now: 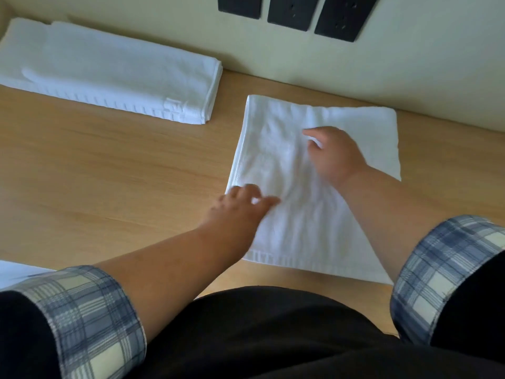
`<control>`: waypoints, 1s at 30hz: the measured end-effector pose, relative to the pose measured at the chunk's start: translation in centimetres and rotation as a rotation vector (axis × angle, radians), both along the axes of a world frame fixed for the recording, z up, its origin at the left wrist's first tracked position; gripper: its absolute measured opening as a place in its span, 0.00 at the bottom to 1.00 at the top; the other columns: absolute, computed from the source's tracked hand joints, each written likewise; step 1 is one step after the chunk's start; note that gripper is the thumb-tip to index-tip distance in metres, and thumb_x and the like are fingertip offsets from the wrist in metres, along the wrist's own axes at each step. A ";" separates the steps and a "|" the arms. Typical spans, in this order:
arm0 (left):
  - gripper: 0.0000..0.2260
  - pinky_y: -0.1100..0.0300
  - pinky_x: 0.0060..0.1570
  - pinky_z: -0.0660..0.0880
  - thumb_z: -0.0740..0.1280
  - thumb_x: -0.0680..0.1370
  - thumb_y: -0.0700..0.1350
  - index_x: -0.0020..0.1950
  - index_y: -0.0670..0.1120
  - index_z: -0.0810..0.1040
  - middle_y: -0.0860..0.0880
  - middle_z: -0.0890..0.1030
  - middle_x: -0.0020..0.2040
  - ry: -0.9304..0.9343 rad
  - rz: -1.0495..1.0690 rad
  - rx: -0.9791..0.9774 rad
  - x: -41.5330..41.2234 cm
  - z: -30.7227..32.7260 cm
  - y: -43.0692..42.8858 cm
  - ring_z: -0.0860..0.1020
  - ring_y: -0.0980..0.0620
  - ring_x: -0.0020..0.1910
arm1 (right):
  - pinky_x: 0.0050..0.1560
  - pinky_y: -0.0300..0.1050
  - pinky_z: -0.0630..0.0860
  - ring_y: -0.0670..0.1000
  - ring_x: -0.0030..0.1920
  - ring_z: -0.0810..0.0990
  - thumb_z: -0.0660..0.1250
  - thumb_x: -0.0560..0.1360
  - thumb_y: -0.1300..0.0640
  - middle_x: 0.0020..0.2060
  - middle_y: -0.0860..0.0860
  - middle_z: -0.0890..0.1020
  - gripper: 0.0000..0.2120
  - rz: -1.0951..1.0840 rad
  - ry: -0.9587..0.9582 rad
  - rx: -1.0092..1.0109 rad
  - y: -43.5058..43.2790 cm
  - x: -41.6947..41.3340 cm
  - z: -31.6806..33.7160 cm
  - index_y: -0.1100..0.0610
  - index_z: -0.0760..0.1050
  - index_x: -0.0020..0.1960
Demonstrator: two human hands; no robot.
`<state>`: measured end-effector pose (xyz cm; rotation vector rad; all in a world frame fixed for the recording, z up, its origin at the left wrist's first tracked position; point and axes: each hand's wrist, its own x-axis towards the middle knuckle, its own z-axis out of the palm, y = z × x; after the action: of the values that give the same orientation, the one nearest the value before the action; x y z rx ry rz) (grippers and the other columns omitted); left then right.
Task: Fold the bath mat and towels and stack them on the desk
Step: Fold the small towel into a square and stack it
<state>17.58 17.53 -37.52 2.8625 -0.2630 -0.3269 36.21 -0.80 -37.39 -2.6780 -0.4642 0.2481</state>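
Observation:
A small white towel (pixel 276 160) lies flat on the wooden desk (pixel 109 165), right of centre. My left hand (pixel 240 206) rests on its left edge with fingers spread, palm down. My right hand (pixel 333 154) sits on the towel's middle; its fingertips pinch a small fold of the cloth. A larger white folded towel (pixel 109 69) lies at the back left of the desk, against the wall.
The cream wall (pixel 410 77) runs along the desk's far edge, with three black socket plates (pixel 292 9) high on it. A patch of white cloth (pixel 16 272) shows at the lower left edge. Bare wood lies between the two towels.

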 end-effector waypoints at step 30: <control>0.23 0.55 0.46 0.72 0.67 0.78 0.57 0.70 0.51 0.68 0.52 0.76 0.58 0.110 1.141 -0.571 5.1 -4.0 -8.8 0.76 0.47 0.51 | 0.57 0.51 0.72 0.60 0.58 0.78 0.63 0.79 0.45 0.61 0.55 0.78 0.21 -0.538 0.345 0.071 -23.0 -0.1 -2.5 0.53 0.67 0.68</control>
<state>22.64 8.77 -41.48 1.9915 1.0672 -0.1261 36.07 -23.81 -39.89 -2.5027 0.3418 0.5024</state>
